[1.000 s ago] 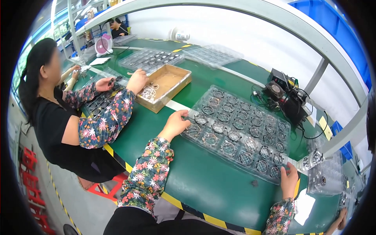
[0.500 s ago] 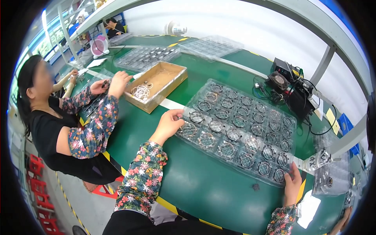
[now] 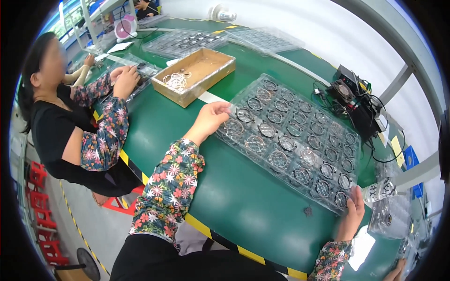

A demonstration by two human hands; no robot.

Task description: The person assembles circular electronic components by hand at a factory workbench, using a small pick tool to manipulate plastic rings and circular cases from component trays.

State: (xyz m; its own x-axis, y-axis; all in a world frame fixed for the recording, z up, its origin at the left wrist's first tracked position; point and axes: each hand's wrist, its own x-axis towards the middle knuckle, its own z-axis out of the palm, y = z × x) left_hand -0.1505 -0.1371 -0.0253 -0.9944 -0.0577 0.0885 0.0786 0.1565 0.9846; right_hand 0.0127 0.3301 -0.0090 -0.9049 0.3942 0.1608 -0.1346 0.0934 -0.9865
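A clear plastic tray (image 3: pixel 241 151) with many square compartments lies on the green table in front of me. Most of its pockets hold a thin, dark round frame (image 3: pixel 277 159). The tray's left corner is pinched between the thumb and fingers of my left hand (image 3: pixel 209 122). My right hand (image 3: pixel 352 215) has its fingers closed on the right front corner. Both forearms wear flowered sleeves.
Beyond my left hand stands a shallow wooden box (image 3: pixel 206 85) with white rings (image 3: pixel 177 80) inside. A co-worker (image 3: pixel 56 107) sits at left, handling a part. Black equipment with a fan (image 3: pixel 344 91) and cables is at back right. White paper (image 3: pixel 362 248) lies near my right hand.
The view has tilted, so the table and tray sit higher in it. Both my hands stay at the tray's corners. The co-worker's hands have drawn together.
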